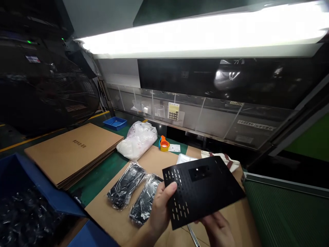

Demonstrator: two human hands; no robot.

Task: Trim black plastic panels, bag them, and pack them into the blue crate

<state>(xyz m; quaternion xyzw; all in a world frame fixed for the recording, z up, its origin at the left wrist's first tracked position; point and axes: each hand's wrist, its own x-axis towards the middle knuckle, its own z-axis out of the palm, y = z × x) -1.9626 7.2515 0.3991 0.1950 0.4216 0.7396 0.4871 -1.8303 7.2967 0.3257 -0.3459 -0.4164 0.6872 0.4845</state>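
I hold up a flat black panel (210,192) with rows of slots at its left side and a small recessed area near its top. My left hand (163,202) grips its left edge, thumb on the front face. Under the lower edge, my right hand (217,226) supports it, its fingers partly hidden behind the panel. Two black parts in clear plastic wrap, one farther left (125,185) and one partly behind my left hand (146,199), lie on the brown cardboard (102,206). Below the panel, a thin metallic tool (192,236) shows in part.
A stack of flat cardboard (74,151) and a blue bin (33,192) of wrapped black parts stand left. Behind are a blue tray (115,123), a white plastic bag (138,139), a tape roll (163,145) and a cloth (231,163). A green ribbed conveyor (290,212) runs along the right.
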